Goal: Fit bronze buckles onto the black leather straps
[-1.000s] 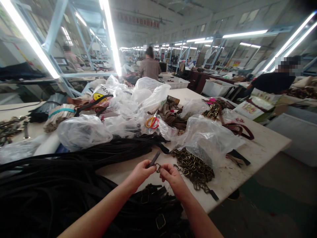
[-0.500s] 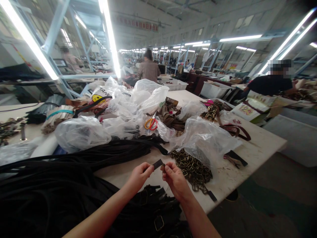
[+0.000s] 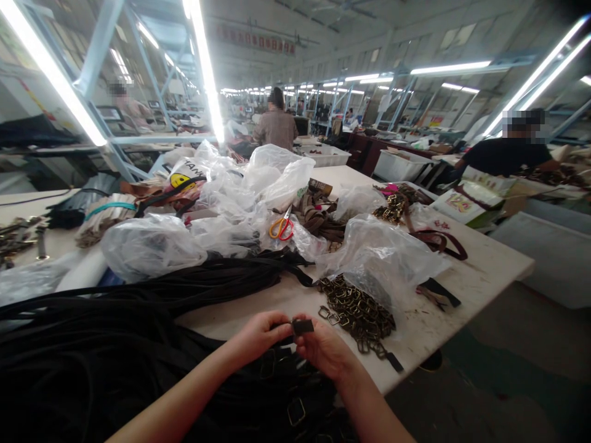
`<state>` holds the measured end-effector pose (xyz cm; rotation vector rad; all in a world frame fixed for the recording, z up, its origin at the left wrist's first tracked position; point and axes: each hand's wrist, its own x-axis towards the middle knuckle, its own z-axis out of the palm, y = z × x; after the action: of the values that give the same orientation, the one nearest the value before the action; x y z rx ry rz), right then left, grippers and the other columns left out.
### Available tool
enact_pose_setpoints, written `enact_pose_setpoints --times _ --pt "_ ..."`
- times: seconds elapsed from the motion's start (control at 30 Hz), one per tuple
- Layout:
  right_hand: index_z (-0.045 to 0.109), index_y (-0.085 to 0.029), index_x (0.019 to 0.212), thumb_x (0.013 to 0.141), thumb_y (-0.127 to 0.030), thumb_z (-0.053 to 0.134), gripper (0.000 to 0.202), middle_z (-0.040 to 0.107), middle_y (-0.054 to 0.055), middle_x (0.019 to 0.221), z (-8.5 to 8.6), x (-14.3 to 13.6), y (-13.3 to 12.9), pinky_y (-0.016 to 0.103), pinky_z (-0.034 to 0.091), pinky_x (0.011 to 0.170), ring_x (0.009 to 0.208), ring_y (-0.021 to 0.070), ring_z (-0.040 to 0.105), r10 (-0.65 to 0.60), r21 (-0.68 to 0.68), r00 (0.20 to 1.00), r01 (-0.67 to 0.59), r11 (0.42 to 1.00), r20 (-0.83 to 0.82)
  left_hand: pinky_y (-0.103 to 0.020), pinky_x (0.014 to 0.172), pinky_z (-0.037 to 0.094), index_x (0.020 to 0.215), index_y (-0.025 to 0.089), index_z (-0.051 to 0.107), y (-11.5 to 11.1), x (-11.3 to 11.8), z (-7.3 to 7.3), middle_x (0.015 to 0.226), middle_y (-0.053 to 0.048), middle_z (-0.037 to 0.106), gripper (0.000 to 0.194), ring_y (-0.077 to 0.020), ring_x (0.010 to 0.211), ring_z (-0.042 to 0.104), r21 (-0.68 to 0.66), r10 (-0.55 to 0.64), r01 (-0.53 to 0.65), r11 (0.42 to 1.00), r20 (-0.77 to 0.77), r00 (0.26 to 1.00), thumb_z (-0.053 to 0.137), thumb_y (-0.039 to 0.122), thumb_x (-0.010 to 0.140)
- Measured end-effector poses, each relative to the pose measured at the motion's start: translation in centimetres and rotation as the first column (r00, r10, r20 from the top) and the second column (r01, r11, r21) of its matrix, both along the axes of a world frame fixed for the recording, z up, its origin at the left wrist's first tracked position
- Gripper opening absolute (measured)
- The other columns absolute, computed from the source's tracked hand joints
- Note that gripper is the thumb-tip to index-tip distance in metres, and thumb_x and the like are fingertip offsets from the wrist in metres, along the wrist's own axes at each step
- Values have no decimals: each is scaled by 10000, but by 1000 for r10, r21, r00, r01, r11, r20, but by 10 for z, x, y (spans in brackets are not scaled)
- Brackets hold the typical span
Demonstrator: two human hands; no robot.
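Evidently, the short dark flat strap piece (image 3: 303, 327) sits between the bare left hand (image 3: 272, 331) and bare right hand (image 3: 323, 349), both pinching it by the fingertips, above the cream-coloured desk (image 3: 217, 322), near brass-toned metal buckles (image 3: 360, 307).

Place: factory workshop, leather or strap goods | Worktable (image 3: 480, 271) — black straps (image 3: 152, 295), heaped metal buckles (image 3: 357, 307), plastic bags (image 3: 154, 246), scissors (image 3: 281, 227) | Beyond: seated people (image 3: 276, 126) (image 3: 512, 154) at other benches, white bins (image 3: 399, 165) | Overhead — long tube lights (image 3: 450, 67) on blue metal frames (image 3: 99, 46), large hall receding
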<state>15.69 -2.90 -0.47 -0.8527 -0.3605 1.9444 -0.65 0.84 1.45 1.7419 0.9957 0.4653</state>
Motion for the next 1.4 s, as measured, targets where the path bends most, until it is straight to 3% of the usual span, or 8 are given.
enact_pose_setpoints --times 0.1,0.2,0.37,0.5,0.6,0.93,1.2,1.4 --pt "545 -150 790 607 -242 726 273 545 -40 603 0 -4 0 142 407 467 483 38 496 -9 25 999 8 1000 37 -206 583 375 888 151 524 -2 1 2 699 16 522 277 -105 637 464 42 85 -88 995 58 995 398 388 819" --pt "541 -144 766 598 -278 728 285 555 -32 614 -1 -7 2 156 407 479 495 47 500 18 53 992 -25 998 128 -226 662 404 1006 178 517 -3 2 2 808 -8 575 276 -123 723 513 87 51 -57 995 75 996 405 358 829" --pt "506 -152 684 561 -292 735 295 530 -44 560 -8 -9 8 178 391 476 476 60 488 32 51 969 -45 998 244 -226 721 389 794 183 611 0 0 1 812 -15 550 169 -133 779 509 291 23 -23 956 4 1000 500 310 784" --pt "498 -154 677 587 -268 703 251 519 -51 549 -16 -10 15 176 393 497 479 55 487 55 4 971 -58 998 233 -205 655 396 777 165 548 -1 -4 4 789 -8 533 195 -113 719 502 210 50 -62 976 61 997 449 330 806" --pt "519 -152 702 599 -239 678 208 539 -44 579 -23 -12 19 184 405 524 514 63 512 84 -26 974 -81 996 210 -201 578 379 773 173 508 -3 -5 4 647 28 515 223 -102 605 481 152 100 -92 984 -46 994 381 345 833" --pt "552 -144 739 603 -259 647 201 586 -12 656 -28 -21 20 214 409 590 640 107 563 125 -7 949 -129 992 288 -236 610 358 773 189 527 1 1 -8 721 -11 600 69 -152 693 555 403 342 -164 901 -423 839 468 221 759" --pt "524 -154 684 598 -276 649 195 551 -31 626 -31 -27 17 238 405 607 598 100 514 -21 204 841 -106 973 540 -238 592 362 747 193 512 0 -3 -14 694 0 587 72 -148 665 547 426 353 -197 883 -326 877 462 243 763" --pt "504 -159 683 579 -267 655 213 511 -46 601 -32 -29 20 236 396 591 573 99 499 -15 177 837 -98 979 546 -239 593 365 755 193 518 0 -4 -20 696 3 576 83 -146 659 537 472 368 -203 858 -287 885 462 253 770"
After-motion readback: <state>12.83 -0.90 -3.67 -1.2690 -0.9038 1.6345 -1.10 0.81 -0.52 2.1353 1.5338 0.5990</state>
